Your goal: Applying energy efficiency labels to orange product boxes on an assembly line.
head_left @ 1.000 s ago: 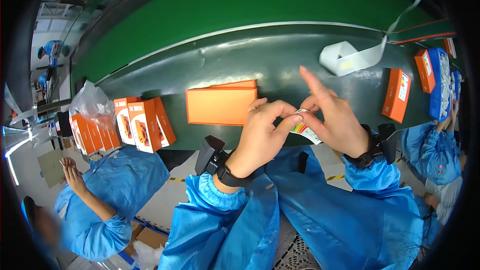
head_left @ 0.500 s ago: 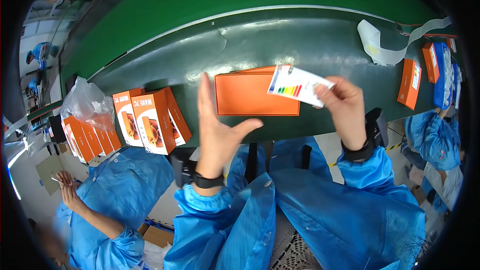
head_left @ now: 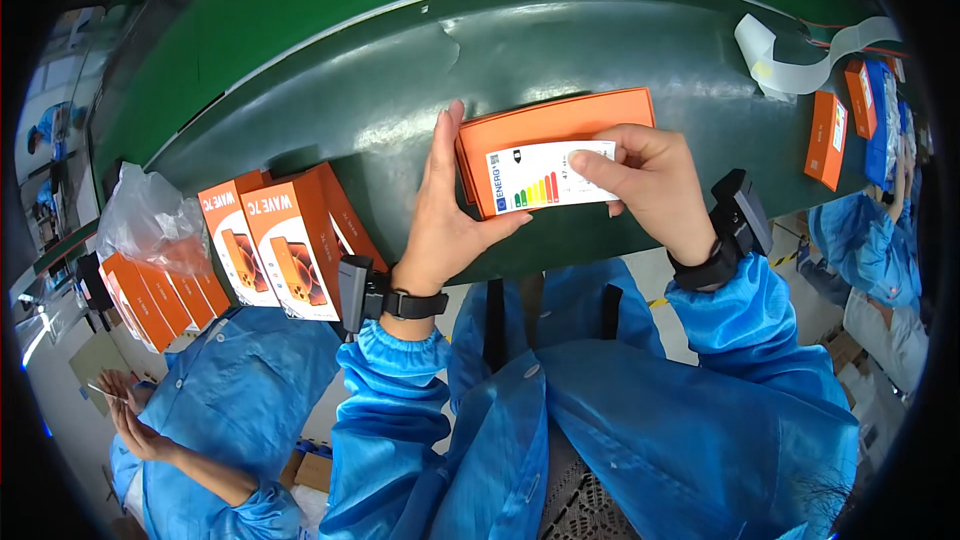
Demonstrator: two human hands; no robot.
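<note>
While the left hand (head_left: 440,228) frames the plain orange box (head_left: 560,120), the white label (head_left: 548,178): over the near part of the box, coloured bars facing up; whether it touches the orange surface cannot be told.
Right hand (head_left: 655,178): pinches the white label at its right end between thumb and fingers, probably so the rest stays flat and uncovered.
Left hand: grasps nothing; fingers extend along the box's left end and the thumb stretches by the near edge, a pose that seems suited to steadying it.
Plain orange box: lies on the dark green table (head_left: 690,50) between the hands; any contents are hidden.
White-and-orange boxes (head_left: 288,245): stand close together at left, probably to save room; insides not visible.
Clear plastic bag (head_left: 150,225): rests crumpled over more orange boxes (head_left: 150,302); no contents can be made out.
Blue tray (head_left: 877,155): at far right, holding pale items too small to identify.
Labelled orange box (head_left: 823,148): near the blue tray, contents unseen.
White strip (head_left: 800,78): curls loosely on the table.
</note>
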